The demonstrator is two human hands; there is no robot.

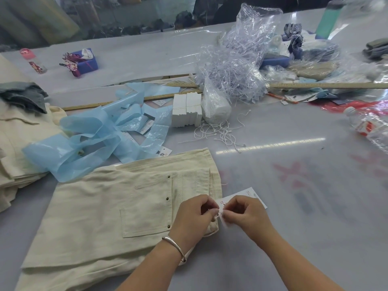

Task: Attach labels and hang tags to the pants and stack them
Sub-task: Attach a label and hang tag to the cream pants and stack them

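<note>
We work at the worktop [294, 185]; cream pants [109, 206] lie under our left hand [195, 215], waistband edge between both hands. Hang tag [249, 196] sits just behind our right hand [241, 211]. Both hands pinch the thin tag string [217, 216]. Advice: keep string taut, close the loop fully.

I am wearing a plain silver bangle [176, 247] on my left wrist; it is a smooth, open-ended metal band with rounded tips. Above the bangle, my left hand [192, 215] is bare, carrying no rings that show. My right hand [244, 213] and both forearms are going bare too, with no sleeves reaching into view.
</note>
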